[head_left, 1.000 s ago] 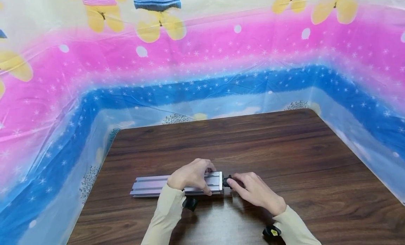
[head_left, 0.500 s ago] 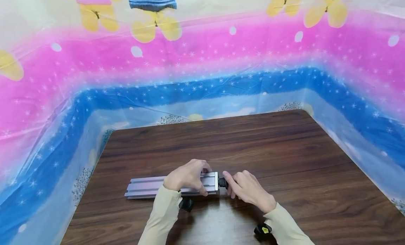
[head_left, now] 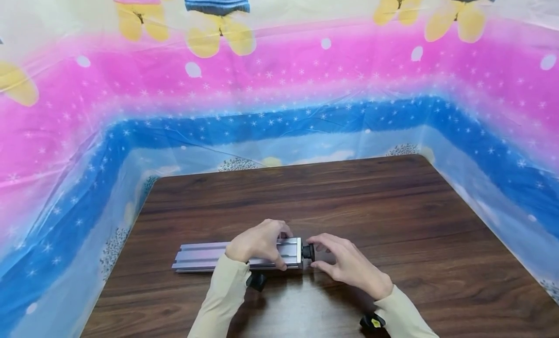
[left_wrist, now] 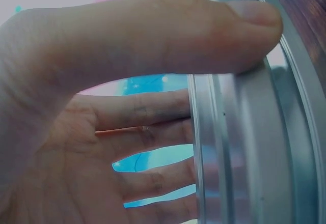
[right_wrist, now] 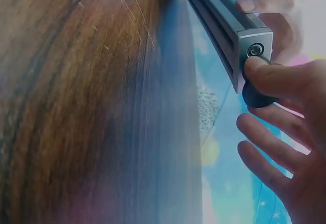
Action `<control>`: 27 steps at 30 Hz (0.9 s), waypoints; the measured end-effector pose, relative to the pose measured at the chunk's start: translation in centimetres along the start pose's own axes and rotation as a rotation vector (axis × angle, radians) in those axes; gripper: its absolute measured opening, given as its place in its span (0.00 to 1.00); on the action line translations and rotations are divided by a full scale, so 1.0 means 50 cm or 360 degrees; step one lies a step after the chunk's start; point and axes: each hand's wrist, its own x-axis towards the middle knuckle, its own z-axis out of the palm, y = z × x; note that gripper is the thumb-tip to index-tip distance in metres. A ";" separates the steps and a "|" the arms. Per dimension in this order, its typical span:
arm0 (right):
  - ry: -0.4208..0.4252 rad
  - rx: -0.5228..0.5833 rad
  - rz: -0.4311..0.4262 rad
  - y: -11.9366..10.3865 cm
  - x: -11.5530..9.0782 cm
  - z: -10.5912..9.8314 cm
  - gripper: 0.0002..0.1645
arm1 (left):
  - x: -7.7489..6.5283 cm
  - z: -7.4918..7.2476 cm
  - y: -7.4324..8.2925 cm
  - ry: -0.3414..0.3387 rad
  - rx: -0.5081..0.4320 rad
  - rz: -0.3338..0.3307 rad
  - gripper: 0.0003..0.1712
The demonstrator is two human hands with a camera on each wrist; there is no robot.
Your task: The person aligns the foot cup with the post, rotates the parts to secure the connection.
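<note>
A silver aluminium profile (head_left: 201, 257) with grooves along its length lies on the wooden table. My left hand (head_left: 258, 243) spans it near its right end, thumb along the near side and fingers over the far side. In the left wrist view, the thumb (left_wrist: 204, 35) presses on the metal. From the profile's end plate (right_wrist: 254, 40) sticks out a black levelling foot (head_left: 308, 252) with a round base. My right hand (head_left: 349, 265) holds the foot's rim between thumb and index finger, while its other fingers spread out. A round screw fitting (right_wrist: 255, 50) shows in the end plate.
The dark wood table (head_left: 393, 202) extends behind and right of the hands. A pink and blue printed cloth (head_left: 279, 81) hangs around its back and sides. Black wrist devices (head_left: 256, 281) sit beneath both wrists.
The right fingers have turned around the foot, with the index finger crossing over it and then spreading away from the thumb again. My left hand has kept its grip on the profile.
</note>
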 end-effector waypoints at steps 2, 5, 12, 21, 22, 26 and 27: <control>0.0012 -0.0029 0.0014 0.001 -0.001 0.004 0.30 | 0.000 0.002 -0.001 0.0004 0.0005 0.0011 0.34; -0.0008 -0.0058 0.0080 0.000 -0.002 0.008 0.29 | 0.000 0.004 -0.001 0.0012 0.0013 0.0021 0.33; -0.0021 0.0090 0.0302 -0.009 -0.004 0.018 0.23 | 0.000 0.007 -0.003 0.0012 0.0011 0.0003 0.33; -0.0038 0.0213 0.0760 -0.030 0.004 0.025 0.22 | 0.001 0.007 0.001 0.0042 0.0042 0.0038 0.33; -0.0046 0.0210 0.0793 -0.033 0.005 0.026 0.22 | 0.000 0.008 0.001 0.0042 0.0046 0.0035 0.34; -0.0080 0.0198 0.0907 -0.042 0.010 0.029 0.21 | -0.002 0.009 0.002 0.0043 0.0054 0.0029 0.35; -0.0087 0.0184 0.0930 -0.044 0.012 0.030 0.22 | -0.003 0.010 0.003 0.0046 0.0056 0.0029 0.36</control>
